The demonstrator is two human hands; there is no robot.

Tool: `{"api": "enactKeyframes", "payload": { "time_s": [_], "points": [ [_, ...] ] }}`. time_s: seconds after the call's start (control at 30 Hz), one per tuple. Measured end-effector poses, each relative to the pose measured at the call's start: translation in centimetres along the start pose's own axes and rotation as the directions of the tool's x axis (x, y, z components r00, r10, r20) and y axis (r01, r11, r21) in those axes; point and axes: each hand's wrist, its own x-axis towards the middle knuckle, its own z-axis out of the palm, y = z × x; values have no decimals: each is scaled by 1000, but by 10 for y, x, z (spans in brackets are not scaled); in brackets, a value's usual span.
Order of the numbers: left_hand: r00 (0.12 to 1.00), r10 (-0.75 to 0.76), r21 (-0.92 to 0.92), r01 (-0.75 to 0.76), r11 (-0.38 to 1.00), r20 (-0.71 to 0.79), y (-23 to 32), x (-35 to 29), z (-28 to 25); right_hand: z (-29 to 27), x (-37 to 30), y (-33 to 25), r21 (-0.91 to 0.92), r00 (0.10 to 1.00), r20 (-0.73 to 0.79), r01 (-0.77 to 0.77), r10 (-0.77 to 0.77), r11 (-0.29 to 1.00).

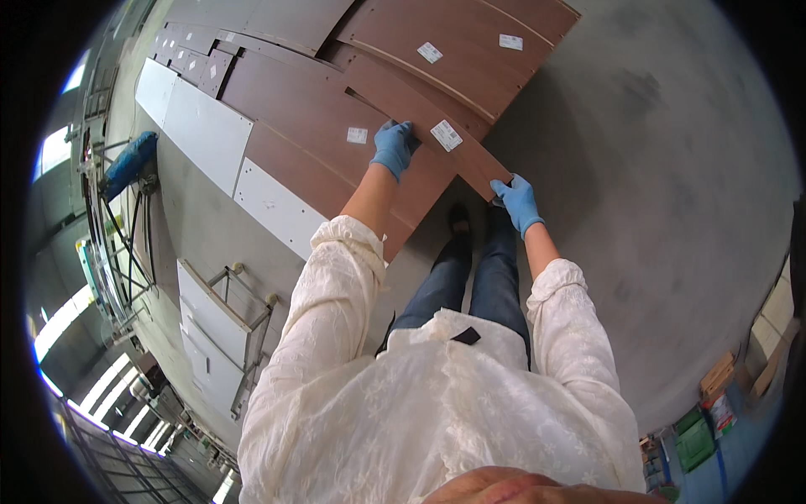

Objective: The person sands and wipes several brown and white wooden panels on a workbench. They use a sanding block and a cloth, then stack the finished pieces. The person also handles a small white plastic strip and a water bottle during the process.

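Note:
A long, narrow reddish-brown panel [400,97] with a white label [446,135] lies across a stack of larger brown panels [285,92], its near end jutting past their edge. My left hand [395,149], in a blue glove, grips the narrow panel's left long edge. At the near end, by the right corner, my gloved right hand [519,202] is closed on it, thumb on top. The fingers under the panel are hidden. Another brown panel [462,42] with two labels lies just beyond and to the right.
White panels [206,126] run along the stack's left side. A wheeled rack [222,328] with pale boards stands to the left. Farther left are a metal frame and a blue roll [128,165]. A green bin [694,441] and wooden pieces sit at the lower right.

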Motion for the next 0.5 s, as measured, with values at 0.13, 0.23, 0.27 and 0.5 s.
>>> {"api": "enactKeyframes", "payload": {
  "time_s": [0.13, 0.23, 0.27, 0.5],
  "points": [
    [991, -19, 24, 22, 999, -135, 8, 42, 9, 6, 47, -11, -16, 1000, 16, -12, 12, 1000],
    [983, -2, 25, 7, 1000, -185, 7, 73, 17, 7, 79, -16, -50, 1000, 14, 0, 1, 999],
    [982, 2, 4, -1, 1000, -190, 7, 84, 19, 8, 88, -17, -65, 1000, -7, 21, -22, 998],
    [957, 31, 154, 15, 988, -289, 3, 112, 27, 15, 122, -18, -246, 985, -123, 88, -121, 965]
  ]
}}
